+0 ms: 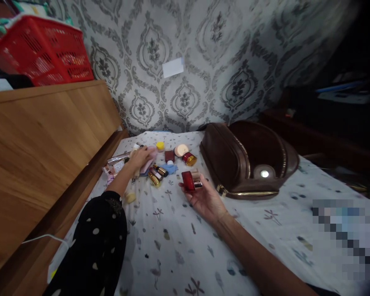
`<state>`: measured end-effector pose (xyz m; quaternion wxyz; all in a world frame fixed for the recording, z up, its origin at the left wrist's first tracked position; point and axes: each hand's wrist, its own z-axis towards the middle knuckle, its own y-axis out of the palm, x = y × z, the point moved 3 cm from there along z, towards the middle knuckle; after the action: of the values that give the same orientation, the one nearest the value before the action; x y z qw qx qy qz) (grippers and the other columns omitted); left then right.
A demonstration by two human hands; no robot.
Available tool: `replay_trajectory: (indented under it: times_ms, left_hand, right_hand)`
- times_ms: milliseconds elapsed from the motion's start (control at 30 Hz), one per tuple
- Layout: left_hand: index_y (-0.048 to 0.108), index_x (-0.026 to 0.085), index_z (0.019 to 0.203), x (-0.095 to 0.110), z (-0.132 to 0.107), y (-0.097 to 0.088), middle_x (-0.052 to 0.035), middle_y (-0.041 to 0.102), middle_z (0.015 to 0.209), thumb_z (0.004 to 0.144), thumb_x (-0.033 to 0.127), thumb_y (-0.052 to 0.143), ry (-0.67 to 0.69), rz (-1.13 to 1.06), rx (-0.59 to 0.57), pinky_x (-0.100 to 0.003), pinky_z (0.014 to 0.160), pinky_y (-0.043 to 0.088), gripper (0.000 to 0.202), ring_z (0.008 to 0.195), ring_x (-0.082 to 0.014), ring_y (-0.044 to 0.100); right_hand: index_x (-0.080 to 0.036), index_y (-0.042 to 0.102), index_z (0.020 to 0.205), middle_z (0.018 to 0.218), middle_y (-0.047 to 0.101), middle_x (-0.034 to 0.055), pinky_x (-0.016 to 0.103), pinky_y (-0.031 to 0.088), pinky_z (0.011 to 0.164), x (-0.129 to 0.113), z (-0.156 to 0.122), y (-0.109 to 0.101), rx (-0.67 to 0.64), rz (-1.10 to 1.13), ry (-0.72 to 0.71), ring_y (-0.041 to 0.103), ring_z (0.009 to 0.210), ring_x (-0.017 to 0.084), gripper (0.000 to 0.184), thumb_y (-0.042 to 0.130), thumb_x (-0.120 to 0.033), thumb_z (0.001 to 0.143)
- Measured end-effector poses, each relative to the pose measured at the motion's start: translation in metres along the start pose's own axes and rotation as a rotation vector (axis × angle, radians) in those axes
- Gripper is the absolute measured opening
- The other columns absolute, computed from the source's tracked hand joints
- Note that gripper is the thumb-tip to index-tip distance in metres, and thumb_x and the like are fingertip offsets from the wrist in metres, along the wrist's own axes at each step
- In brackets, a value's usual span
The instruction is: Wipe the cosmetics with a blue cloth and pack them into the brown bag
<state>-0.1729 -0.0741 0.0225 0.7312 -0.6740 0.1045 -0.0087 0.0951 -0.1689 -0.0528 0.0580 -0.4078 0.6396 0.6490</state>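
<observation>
My right hand [203, 197] lies palm up on the bed sheet [179, 246], fingers curled round a red bottle with a gold cap [191, 180]. My left hand [141, 158] reaches out over a heap of small cosmetics and rests on a pink item [150, 161]; its fingers are bent over it. Round that hand lie gold-capped tubes [156, 174], a red and gold jar [189, 158], a round beige compact [181, 150], a yellow cap [160, 145] and a dark red box [169, 156].
An open brown toiletry bag with a gold zip [246, 160] lies just right of the cosmetics. A wooden headboard [43, 144] runs along the left, with a red plastic basket [43, 49] on top. Patterned grey wallpaper [185, 61] stands behind. A white cable [46, 237] hangs at the left.
</observation>
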Motion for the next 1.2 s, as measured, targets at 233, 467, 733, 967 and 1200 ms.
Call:
replay_trajectory:
  times_ms: [233,467,733,967,1200]
  left_hand:
    - [0.050,0.027,0.142,-0.020,0.007,0.000,-0.0197,0.052,0.130,0.099,0.030,0.035,-0.276,0.071,0.151,-0.055,0.095,0.043,0.046,0.123,-0.0376,0.049]
    - [0.058,0.011,0.127,-0.013,0.011,-0.006,-0.0256,0.055,0.132,0.093,0.012,0.030,-0.304,0.100,0.199,-0.065,0.102,0.030,0.044,0.128,-0.0401,0.044]
    - [0.061,0.010,0.120,0.001,-0.002,-0.016,-0.0229,0.059,0.129,0.095,0.024,0.038,-0.238,-0.009,0.152,-0.053,0.101,0.039,0.036,0.121,-0.0349,0.053]
    - [0.072,0.023,0.082,0.064,0.004,0.010,-0.0029,0.073,0.087,0.079,0.035,0.067,0.007,-0.208,-0.065,-0.027,0.082,0.047,0.013,0.092,-0.0211,0.065]
    - [0.063,0.018,0.078,0.035,0.009,-0.014,-0.0086,0.066,0.084,0.080,0.017,0.051,-0.169,-0.366,0.124,-0.032,0.077,0.044,0.011,0.089,-0.0240,0.061]
  right_hand:
    - [-0.019,0.066,0.097,0.084,0.075,0.0046,0.021,0.056,0.051,-0.001,0.002,0.000,-0.024,0.183,0.002,0.072,0.072,0.017,0.030,0.079,-0.039,0.079]
    - [-0.017,0.066,0.099,0.083,0.074,0.0102,0.023,0.058,0.050,-0.007,0.004,-0.006,0.093,0.322,0.061,0.071,0.072,0.019,0.029,0.065,-0.045,0.090]
    - [-0.013,0.065,0.102,0.087,0.072,0.0145,0.022,0.058,0.050,-0.006,0.008,-0.008,0.082,0.358,0.077,0.071,0.075,0.021,0.033,0.064,-0.043,0.091]
    - [-0.014,0.067,0.100,0.087,0.073,0.0136,0.021,0.059,0.052,-0.007,0.010,-0.009,0.066,0.304,0.025,0.072,0.077,0.019,0.031,0.066,-0.044,0.090]
    - [-0.014,0.066,0.098,0.082,0.071,0.0103,0.018,0.058,0.053,-0.009,0.007,-0.001,0.100,0.303,0.029,0.071,0.073,0.016,0.027,0.066,-0.040,0.091]
